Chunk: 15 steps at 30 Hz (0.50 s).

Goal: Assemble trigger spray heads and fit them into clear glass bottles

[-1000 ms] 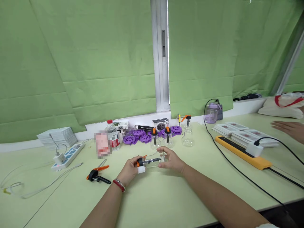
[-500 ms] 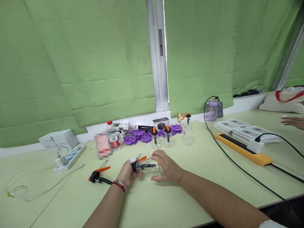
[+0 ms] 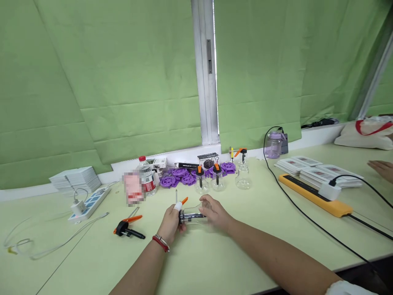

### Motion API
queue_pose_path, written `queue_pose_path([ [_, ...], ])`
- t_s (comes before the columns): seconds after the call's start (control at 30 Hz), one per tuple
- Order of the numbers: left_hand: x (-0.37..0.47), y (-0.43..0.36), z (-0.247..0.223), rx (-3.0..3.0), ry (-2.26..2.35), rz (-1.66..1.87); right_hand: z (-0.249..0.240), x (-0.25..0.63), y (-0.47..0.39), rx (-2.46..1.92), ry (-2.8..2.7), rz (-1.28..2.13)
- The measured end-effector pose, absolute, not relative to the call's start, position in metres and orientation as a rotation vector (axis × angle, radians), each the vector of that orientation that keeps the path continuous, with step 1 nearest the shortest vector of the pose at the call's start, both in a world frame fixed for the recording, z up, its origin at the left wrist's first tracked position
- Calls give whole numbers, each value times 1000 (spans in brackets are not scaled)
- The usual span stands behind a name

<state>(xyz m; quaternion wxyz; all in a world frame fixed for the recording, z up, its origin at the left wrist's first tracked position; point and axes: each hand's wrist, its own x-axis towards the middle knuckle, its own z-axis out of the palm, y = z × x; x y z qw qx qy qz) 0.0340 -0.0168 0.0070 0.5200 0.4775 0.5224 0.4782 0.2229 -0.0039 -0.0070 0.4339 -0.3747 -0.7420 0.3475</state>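
Observation:
My left hand (image 3: pixel 170 221) is closed around the black pump lid (image 3: pixel 181 216) of a clear glass bottle (image 3: pixel 199 208), at the bottle's neck. An orange lever (image 3: pixel 184 200) and a thin metal spout (image 3: pixel 176 196) stick up from this lid. Its dark tube lies inside the glass. My right hand (image 3: pixel 216 214) grips the bottle's wide end, and the bottle lies on its side between both hands. How firmly the lid sits on the neck is hidden by my fingers. To the left, a loose black pump lid with an orange lever (image 3: pixel 127 227) lies on the table.
Behind my hands stand two lidded glass bottles (image 3: pixel 218 182) and a taller one (image 3: pixel 243 180), near purple plastic parts (image 3: pixel 175 177) and a red-capped bottle (image 3: pixel 149 182). A yellow power strip (image 3: pixel 310 192), a black cable and card stacks (image 3: pixel 294 164) lie right. Another person's hand (image 3: pixel 382 169) shows far right.
Both hands have shifted slightly right with the bottle. The orange lever and metal spout have turned more upright. The other person's hand at far right has moved a little.

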Motion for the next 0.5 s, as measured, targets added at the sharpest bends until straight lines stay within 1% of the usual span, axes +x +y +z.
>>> queue_pose_path([
  [0.07,37,-17,6,1162,1252,1164,-7,221,0,-1017,-1682,1217],
  [0.13,38,-17,5,1160,1255,1172,-6,221,2,-1021,-1573,1405],
  [0.4,26,-9,3,1049,1316,1261,-1,237,6,-716,-1751,1405],
  [0.5,26,-10,5,1060,1293,1279,-4,237,9,-758,-1663,1468],
])
